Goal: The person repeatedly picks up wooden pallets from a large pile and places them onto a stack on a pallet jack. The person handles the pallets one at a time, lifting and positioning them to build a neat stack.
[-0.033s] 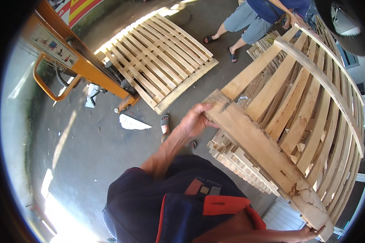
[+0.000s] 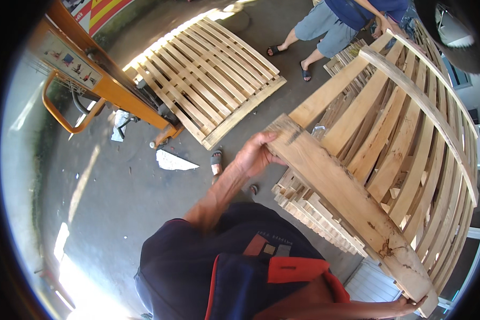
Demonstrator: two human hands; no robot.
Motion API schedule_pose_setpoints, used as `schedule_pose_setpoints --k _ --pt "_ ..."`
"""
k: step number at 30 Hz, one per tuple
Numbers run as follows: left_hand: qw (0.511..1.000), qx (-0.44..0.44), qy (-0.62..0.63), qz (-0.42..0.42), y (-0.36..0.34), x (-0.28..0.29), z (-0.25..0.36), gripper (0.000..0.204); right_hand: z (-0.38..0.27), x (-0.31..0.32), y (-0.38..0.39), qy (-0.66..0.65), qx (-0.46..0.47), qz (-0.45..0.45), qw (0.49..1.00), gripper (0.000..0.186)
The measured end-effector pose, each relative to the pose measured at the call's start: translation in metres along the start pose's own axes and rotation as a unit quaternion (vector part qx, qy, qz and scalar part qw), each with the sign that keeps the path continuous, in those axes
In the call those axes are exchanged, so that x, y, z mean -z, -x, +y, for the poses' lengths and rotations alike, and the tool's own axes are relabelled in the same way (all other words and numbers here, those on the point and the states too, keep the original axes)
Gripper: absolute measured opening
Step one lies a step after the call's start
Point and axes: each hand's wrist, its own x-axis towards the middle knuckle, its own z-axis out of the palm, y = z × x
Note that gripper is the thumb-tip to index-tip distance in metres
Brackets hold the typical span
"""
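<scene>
A slatted wooden pallet is held up, tilted, over a stack of wood on the right. Its broad near board faces me. My left hand grips the left end of that board, thumb on top and fingers underneath. At the board's other end, low on the right, my right hand is closed on the pallet's edge, its fingers only partly visible. At the far end, another person's hands are at the pallet's far corner.
Under the raised pallet stands a stack of wooden pieces. A second pallet lies flat beside an orange pallet lifter. A white scrap lies on the floor near my feet. The other person's legs are at the back.
The pallet's near left corner and my left hand have shifted very slightly up and left. Both hands keep their hold.
</scene>
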Motion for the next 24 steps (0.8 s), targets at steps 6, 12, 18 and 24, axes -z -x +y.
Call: schedule_pose_setpoints --k 6,12,18,24 --pt "0.994 -0.073 -0.028 0.074 0.019 -0.009 0.002 0.059 0.003 0.016 -0.016 -0.018 -0.033 -0.01 0.999 0.057" --pt "0.987 -0.139 -0.042 0.071 0.05 -0.02 0.008 0.061 0.016 0.012 -0.029 -0.055 -0.076 -0.05 0.994 0.057" --pt "0.983 -0.161 -0.037 0.082 0.066 -0.018 -0.015 0.05 0.047 -0.005 -0.048 -0.104 -0.14 -0.096 0.98 0.051" --pt "0.98 -0.185 -0.006 0.066 0.059 -0.001 -0.047 0.045 0.083 -0.024 -0.061 -0.131 -0.169 -0.141 0.967 0.056"
